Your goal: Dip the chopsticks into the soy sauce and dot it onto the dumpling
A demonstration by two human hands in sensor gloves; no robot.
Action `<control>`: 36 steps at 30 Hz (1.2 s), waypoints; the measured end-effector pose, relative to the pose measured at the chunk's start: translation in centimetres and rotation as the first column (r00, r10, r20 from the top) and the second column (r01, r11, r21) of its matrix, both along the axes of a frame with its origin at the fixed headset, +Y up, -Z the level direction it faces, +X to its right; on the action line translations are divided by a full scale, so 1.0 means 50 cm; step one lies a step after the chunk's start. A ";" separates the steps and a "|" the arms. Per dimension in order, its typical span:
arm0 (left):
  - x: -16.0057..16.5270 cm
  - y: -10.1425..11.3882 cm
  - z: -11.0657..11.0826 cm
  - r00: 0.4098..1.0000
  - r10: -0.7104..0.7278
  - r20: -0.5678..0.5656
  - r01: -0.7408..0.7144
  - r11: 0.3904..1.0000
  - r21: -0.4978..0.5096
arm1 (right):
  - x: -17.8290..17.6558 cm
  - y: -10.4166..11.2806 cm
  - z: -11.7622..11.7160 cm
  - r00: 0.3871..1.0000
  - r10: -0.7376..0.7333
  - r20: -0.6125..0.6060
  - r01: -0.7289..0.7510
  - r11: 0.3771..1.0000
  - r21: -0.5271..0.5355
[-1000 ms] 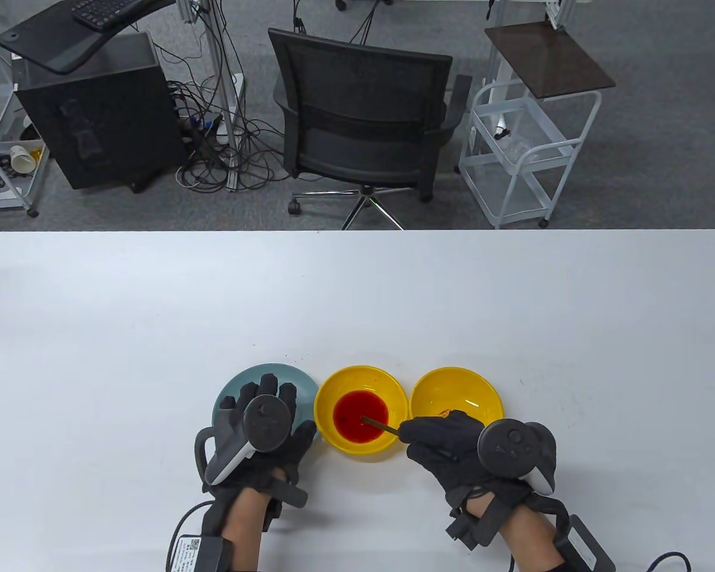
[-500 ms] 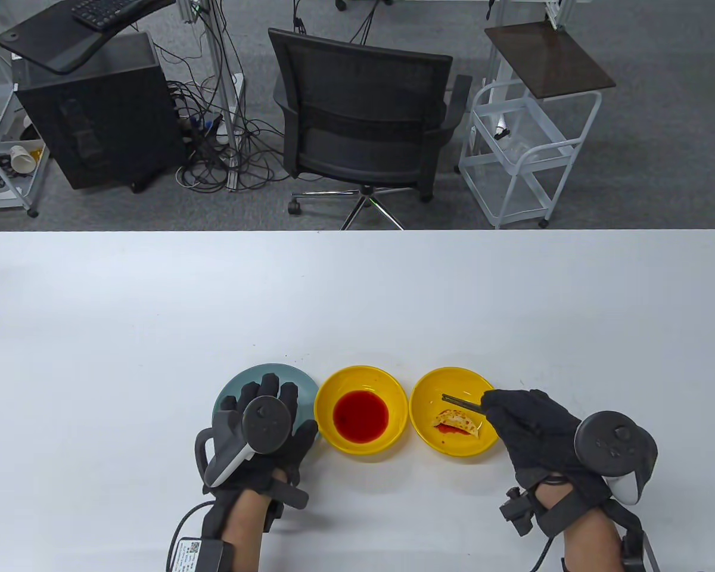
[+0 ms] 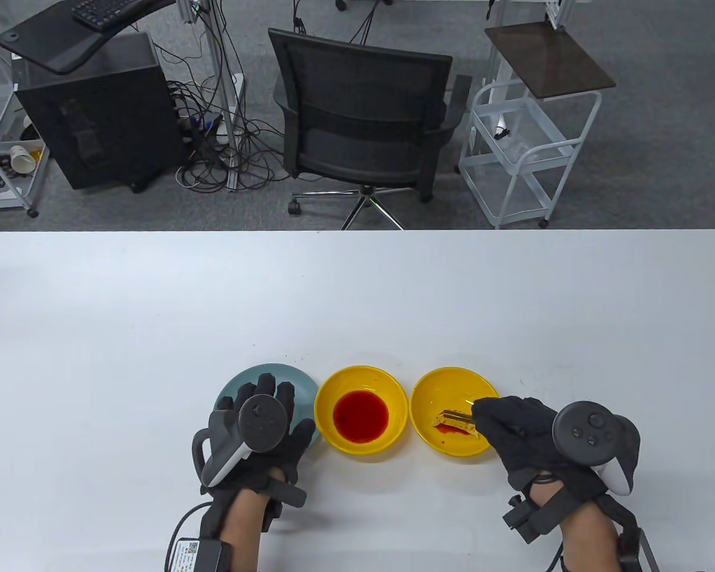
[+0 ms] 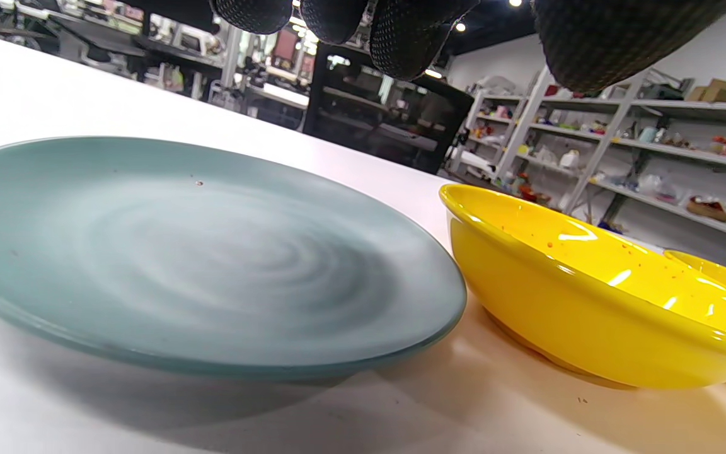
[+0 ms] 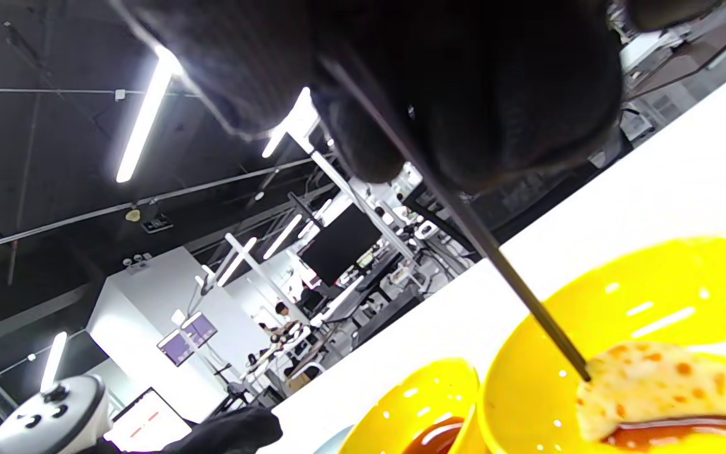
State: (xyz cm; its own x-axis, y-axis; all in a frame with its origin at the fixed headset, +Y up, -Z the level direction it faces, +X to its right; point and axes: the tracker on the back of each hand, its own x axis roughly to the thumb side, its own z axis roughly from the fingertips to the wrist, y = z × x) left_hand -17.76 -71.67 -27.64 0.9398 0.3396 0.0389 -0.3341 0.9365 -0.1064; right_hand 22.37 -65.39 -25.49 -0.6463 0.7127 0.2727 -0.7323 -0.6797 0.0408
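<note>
1. The white table (image 3: 357,298) spans the table view, and three dishes stand in a row near its front edge.
2. The grey-blue plate (image 3: 286,376) is leftmost. The left wrist view shows its surface bare, with its rim just beside the middle bowl.
3. The middle yellow bowl (image 3: 361,376) holds a round pool of red soy sauce (image 3: 361,415). It sits between the plate and the other bowl.
4. The right yellow bowl (image 3: 453,381) holds the dumpling (image 5: 659,384), which lies in a small smear of red sauce at the bowl's bottom.
5. The left hand (image 3: 262,429) lies flat over the near part of the plate. Its fingers are straight and spread, and it holds nothing. In the left wrist view the fingertips (image 4: 410,34) hang above the plate; whether they touch it cannot be told.
6. The right hand (image 3: 527,438) reaches over the near right rim of the right bowl, and its fingers are curled round the chopsticks (image 3: 457,415).
7. The chopsticks slant down from the hand into the bowl. In the right wrist view their dark tip touches the upper left edge of the dumpling.
</note>
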 end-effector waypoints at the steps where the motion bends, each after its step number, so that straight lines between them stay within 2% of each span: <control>1: 0.000 -0.001 0.000 1.000 -0.001 0.000 0.001 1.000 -0.004 | 0.002 0.001 0.001 1.000 0.002 0.006 -0.002 1.000 -0.001; 16: 0.000 -0.002 -0.001 1.000 0.003 -0.002 -0.003 1.000 -0.016 | 0.045 0.012 0.000 0.994 0.011 0.107 -0.005 0.998 -0.056; 26: -0.002 -0.002 0.001 1.000 0.008 -0.004 -0.008 1.000 -0.018 | 0.047 0.015 0.002 0.982 -0.136 0.129 0.127 0.989 0.074; 32: -0.002 -0.002 0.001 1.000 0.012 -0.005 -0.013 1.000 -0.025 | 0.033 -0.012 -0.014 0.990 -0.066 0.126 0.066 0.998 0.000; 36: -0.003 -0.001 0.000 1.000 0.009 -0.004 -0.009 1.000 -0.028 | 0.043 -0.009 -0.016 0.987 -0.070 0.144 0.073 0.997 -0.016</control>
